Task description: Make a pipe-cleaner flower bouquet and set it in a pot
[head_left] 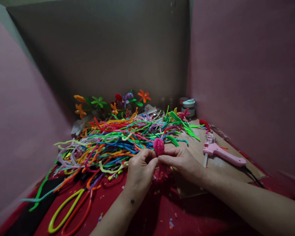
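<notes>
A round, dark pink pipe-cleaner flower head [158, 146] stands upright between my two hands, in front of the pile of pipe cleaners. My left hand [140, 165] pinches its base from the left, thumb against curled fingers. From the other side my right hand [178, 160] closes thumb and forefinger on the same base. The fingertips of both hands meet just under the flower head and hide whatever stem is there. Right behind my hands lies a large tangle of many-coloured pipe cleaners [113, 131].
On a cardboard sheet [229, 159] at the right rests a pink hot glue gun [221, 154] with a black cord. Finished pipe-cleaner flowers [144, 95] stand at the back, near a lidded jar [188, 107]. Yellow and red loops [66, 209] lie front left on red cloth [108, 206].
</notes>
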The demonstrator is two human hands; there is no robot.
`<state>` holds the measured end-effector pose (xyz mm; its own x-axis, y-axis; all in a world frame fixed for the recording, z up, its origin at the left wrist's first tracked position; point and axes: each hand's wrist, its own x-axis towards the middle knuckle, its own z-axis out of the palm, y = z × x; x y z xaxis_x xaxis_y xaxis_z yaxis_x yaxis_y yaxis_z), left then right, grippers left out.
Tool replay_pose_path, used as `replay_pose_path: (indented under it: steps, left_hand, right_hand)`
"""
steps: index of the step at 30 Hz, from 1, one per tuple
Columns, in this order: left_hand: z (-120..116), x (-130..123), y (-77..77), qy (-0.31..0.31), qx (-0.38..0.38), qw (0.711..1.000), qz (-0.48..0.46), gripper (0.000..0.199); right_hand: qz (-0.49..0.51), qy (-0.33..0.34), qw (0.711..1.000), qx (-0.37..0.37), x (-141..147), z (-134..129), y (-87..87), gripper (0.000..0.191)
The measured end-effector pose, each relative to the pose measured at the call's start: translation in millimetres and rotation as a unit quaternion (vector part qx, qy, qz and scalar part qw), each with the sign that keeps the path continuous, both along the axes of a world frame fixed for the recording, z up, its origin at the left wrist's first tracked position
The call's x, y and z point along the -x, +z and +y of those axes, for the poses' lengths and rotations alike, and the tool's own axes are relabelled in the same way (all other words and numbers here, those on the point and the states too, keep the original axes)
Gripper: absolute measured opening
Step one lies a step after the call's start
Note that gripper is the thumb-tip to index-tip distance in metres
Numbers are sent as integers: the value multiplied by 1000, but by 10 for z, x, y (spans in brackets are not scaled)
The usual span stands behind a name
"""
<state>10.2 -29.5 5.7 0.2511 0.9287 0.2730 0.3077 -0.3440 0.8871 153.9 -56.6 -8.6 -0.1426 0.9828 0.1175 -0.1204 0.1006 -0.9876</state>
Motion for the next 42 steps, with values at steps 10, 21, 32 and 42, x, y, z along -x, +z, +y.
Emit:
replay_pose_path:
  steps: [10, 21, 32, 42]
  left_hand:
    - [-34, 6, 3, -63, 33, 997, -25, 9]
    - [66, 106, 207, -27, 140, 970, -198, 17]
    - [149, 194, 183, -176, 314, 895, -262, 29]
    - [145, 214, 257, -149, 281, 916, -246, 23]
  right_hand:
    - [16, -8, 999, -52, 0, 33, -8, 15]
    - [192, 97, 972, 89, -7, 60, -18, 20]
    - [220, 195, 950, 106, -16, 27, -30, 16]
    - [155, 199, 963, 99, -39, 52, -90, 19]
